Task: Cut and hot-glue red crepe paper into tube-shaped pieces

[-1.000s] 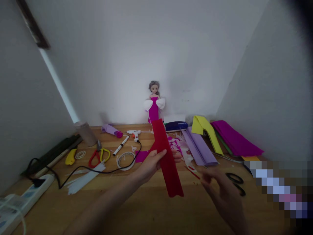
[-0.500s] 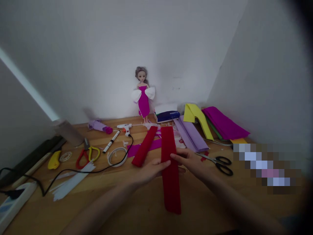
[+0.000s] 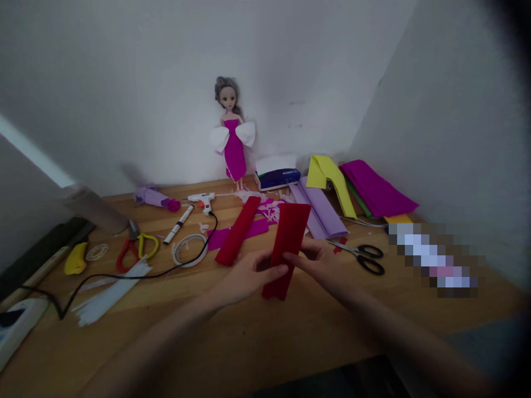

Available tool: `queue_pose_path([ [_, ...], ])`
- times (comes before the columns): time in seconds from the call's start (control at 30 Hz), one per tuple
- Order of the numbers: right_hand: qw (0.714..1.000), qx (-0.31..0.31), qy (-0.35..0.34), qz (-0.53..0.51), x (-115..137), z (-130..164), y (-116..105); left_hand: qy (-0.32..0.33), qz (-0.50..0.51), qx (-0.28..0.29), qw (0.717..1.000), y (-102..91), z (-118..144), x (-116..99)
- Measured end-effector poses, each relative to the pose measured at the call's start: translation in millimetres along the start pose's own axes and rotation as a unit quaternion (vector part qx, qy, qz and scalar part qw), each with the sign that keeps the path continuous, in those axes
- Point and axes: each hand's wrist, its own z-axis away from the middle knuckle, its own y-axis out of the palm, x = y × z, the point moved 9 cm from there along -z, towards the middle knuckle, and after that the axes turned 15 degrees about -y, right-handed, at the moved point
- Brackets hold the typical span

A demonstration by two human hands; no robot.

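A strip of red crepe paper (image 3: 291,226) is held up above the wooden table, its top leaning a little to the right. My left hand (image 3: 255,273) pinches its left edge, thumb across the front. From the other side my right hand (image 3: 317,262) grips it with the thumb on the front face; the fingers behind the paper are partly hidden. A second red crepe paper piece (image 3: 238,232), folded long and narrow, lies left of my hands on a magenta strip (image 3: 215,239). Black-handled scissors (image 3: 365,258) rest to the right.
Against the wall stands a doll (image 3: 234,146) in a magenta dress. A glue gun (image 3: 203,202), marker (image 3: 178,225), tape roll (image 3: 176,251), pliers (image 3: 133,249) and white glue sticks (image 3: 112,296) lie left, a black cord crossing them. Folded lilac paper (image 3: 321,213) and yellow paper (image 3: 327,177) lie right.
The held red strip looks much shorter and now slants to the right; before, it hung long and nearly straight. The whole view has shifted slightly, with both hands still on the paper.
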Motion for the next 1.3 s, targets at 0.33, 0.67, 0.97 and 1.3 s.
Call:
queue_pose_path([
  [0.33,0.981,0.008,-0.138,0.137,29,10,5,0.228,-0.142,-0.229,0.936,-9.0,57,-55],
  [0.67,0.996,-0.004,-0.069,0.065,20,8,5,0.190,-0.174,-0.166,0.952,-8.3,44,-53],
  [0.97,0.999,-0.027,0.010,0.036,4,7,2,0.116,-0.092,-0.152,0.977,-20.9,24,-33],
  [1.3,0.997,-0.062,0.049,-0.013,-4,8,-2,0.116,-0.068,-0.215,0.967,-35.1,26,-30],
])
